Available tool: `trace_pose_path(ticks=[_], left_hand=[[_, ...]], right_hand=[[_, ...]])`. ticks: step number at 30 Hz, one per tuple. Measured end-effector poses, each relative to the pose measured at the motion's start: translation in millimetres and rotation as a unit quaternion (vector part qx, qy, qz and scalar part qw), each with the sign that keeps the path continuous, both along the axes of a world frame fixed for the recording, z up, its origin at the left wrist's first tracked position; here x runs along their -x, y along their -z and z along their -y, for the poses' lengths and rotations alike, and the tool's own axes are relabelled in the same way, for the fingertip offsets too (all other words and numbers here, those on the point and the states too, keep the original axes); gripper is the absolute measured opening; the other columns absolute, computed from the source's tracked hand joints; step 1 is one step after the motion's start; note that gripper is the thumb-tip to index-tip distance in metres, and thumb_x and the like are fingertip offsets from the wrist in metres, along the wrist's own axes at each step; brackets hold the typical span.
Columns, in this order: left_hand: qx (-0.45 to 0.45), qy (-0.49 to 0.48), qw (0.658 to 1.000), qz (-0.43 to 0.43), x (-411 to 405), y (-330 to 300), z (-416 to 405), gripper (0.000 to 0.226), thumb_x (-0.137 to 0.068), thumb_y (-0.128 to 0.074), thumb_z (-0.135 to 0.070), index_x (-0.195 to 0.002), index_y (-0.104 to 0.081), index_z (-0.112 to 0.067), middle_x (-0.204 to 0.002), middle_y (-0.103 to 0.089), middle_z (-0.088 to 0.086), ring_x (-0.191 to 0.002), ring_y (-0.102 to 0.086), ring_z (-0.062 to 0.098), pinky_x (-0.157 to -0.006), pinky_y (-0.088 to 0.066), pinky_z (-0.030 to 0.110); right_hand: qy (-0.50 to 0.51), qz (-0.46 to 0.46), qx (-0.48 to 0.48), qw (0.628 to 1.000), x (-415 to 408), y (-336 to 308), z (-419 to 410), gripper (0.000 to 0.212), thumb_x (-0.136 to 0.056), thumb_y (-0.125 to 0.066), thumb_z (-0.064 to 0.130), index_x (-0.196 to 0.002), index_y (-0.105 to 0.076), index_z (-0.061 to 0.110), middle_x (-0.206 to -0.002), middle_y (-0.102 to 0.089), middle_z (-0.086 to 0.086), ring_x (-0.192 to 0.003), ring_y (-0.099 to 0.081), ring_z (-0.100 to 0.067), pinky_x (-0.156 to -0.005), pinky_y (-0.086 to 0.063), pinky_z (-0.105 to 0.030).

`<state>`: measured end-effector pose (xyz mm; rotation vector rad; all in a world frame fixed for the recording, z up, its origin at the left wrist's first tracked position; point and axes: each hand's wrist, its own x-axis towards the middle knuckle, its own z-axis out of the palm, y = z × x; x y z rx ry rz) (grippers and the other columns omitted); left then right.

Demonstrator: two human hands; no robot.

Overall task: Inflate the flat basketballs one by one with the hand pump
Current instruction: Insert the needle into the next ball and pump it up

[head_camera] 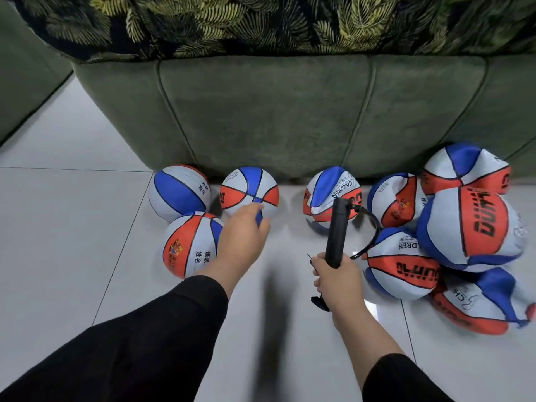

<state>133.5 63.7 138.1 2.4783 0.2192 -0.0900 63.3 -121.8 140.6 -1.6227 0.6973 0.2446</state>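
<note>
Right hand grips black tubular pump (crumpled balls beside)

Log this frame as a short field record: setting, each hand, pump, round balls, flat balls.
setting: tiled floor in front of a green sofa
left hand: open, reaching over the round ball by the sofa; contact unclear
right hand: grips the black hand pump, barrel pointing up and away
pump hose: loops to the right, not attached to any ball
round balls: three on the left, including one at front left
flat balls: a dented pile on the right, plus one apart
</note>
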Motion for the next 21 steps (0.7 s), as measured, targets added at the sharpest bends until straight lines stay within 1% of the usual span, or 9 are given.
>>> trace_pose_path(ticks=[2, 5, 7, 9, 11, 13, 17, 19, 21], left_hand=[[0.01, 0.026, 1.0, -0.014, -8.2, 2.7, 21.3, 0.043, -0.104, -0.056, -0.032, -0.144, -0.056, -0.018, -0.135, -0.063, 0.003, -0.116, -0.061, 0.024, -0.097, -0.052, 0.041], [0.013, 0.059, 0.997, -0.048, -20.8, 8.8, 49.6, 0.047, -0.104, -0.056, -0.033, -0.148, -0.051, -0.018, -0.143, -0.059, 0.004, -0.126, -0.058, 0.025, -0.102, -0.049, 0.039], [0.021, 0.071, 0.996, -0.058, -28.8, 14.5, 67.1, 0.048, -0.104, -0.058, -0.034, -0.149, -0.05, -0.018, -0.144, -0.058, 0.005, -0.128, -0.057, 0.026, -0.104, -0.048, 0.04], [0.032, 0.077, 0.994, -0.064, -37.4, 21.3, 83.7, 0.049, -0.103, -0.059, -0.034, -0.149, -0.049, -0.019, -0.142, -0.058, 0.006, -0.128, -0.056, 0.027, -0.104, -0.047, 0.04], [0.044, 0.078, 0.993, -0.075, -46.9, 29.5, 99.7, 0.052, -0.101, -0.062, -0.036, -0.149, -0.047, -0.022, -0.141, -0.057, 0.005, -0.129, -0.054, 0.026, -0.103, -0.045, 0.037], [0.06, 0.065, 0.992, -0.087, -57.5, 39.8, 113.7, 0.061, -0.096, -0.067, -0.042, -0.15, -0.044, -0.025, -0.139, -0.055, 0.005, -0.128, -0.054, 0.027, -0.104, -0.046, 0.038], [0.05, 0.027, 0.993, -0.099, -83.1, 60.2, 135.5, 0.081, -0.085, -0.076, -0.054, -0.151, -0.037, -0.026, -0.138, -0.051, 0.007, -0.129, -0.051, 0.031, -0.104, -0.048, 0.05], [0.041, 0.01, 0.994, -0.097, -97.0, 65.8, 145.4, 0.093, -0.081, -0.077, -0.059, -0.155, -0.032, -0.024, -0.141, -0.049, 0.008, -0.131, -0.049, 0.032, -0.106, -0.047, 0.05], [0.015, 0.001, 0.994, -0.111, -111.0, 70.7, 153.8, 0.108, -0.078, -0.077, -0.066, -0.16, -0.023, -0.021, -0.147, -0.044, 0.011, -0.138, -0.044, 0.033, -0.109, -0.043, 0.048]], right_hand=[[0.009, 0.01, 0.035, 0.999, -6.5, -0.6, 15.1, 0.006, -0.095, -0.066, 0.023, -0.099, -0.064, 0.019, -0.079, -0.062, -0.01, -0.06, -0.052, -0.02, -0.04, -0.044, -0.022], [0.006, 0.028, 0.063, 0.998, -18.1, -1.8, 36.7, 0.007, -0.093, -0.067, 0.025, -0.096, -0.061, 0.022, -0.087, -0.065, -0.017, -0.062, -0.053, -0.021, -0.049, -0.055, -0.034], [0.005, 0.035, 0.059, 0.998, -24.5, -4.3, 49.5, 0.007, -0.093, -0.066, 0.025, -0.096, -0.06, 0.022, -0.084, -0.064, -0.014, -0.061, -0.053, -0.02, -0.053, -0.057, -0.038], [0.008, 0.043, 0.039, 0.998, -30.7, -7.4, 60.5, 0.006, -0.095, -0.066, 0.024, -0.099, -0.061, 0.023, -0.085, -0.065, -0.009, -0.062, -0.054, -0.018, -0.054, -0.055, -0.035], [0.004, 0.051, 0.032, 0.998, -36.8, -9.0, 70.2, 0.006, -0.097, -0.067, 0.024, -0.102, -0.063, 0.025, -0.089, -0.068, -0.008, -0.064, -0.057, -0.017, -0.05, -0.052, -0.03], [0.001, 0.059, 0.034, 0.998, -41.1, -7.5, 79.1, 0.006, -0.097, -0.067, 0.025, -0.102, -0.063, 0.027, -0.089, -0.068, -0.007, -0.064, -0.058, -0.017, -0.048, -0.049, -0.026], [0.007, 0.062, 0.024, 0.998, -44.4, -1.5, 92.0, 0.007, -0.097, -0.068, 0.025, -0.102, -0.064, 0.026, -0.075, -0.062, -0.003, -0.06, -0.055, -0.016, -0.045, -0.047, -0.021], [0.011, 0.06, 0.019, 0.998, -45.3, 1.8, 96.1, 0.007, -0.096, -0.069, 0.023, -0.101, -0.064, 0.025, -0.067, -0.058, -0.001, -0.056, -0.052, -0.014, -0.044, -0.046, -0.02], [0.013, 0.058, 0.016, 0.998, -45.3, 5.7, 99.1, 0.007, -0.096, -0.069, 0.021, -0.099, -0.064, 0.024, -0.061, -0.055, 0.002, -0.053, -0.049, -0.013, -0.043, -0.044, -0.019]])
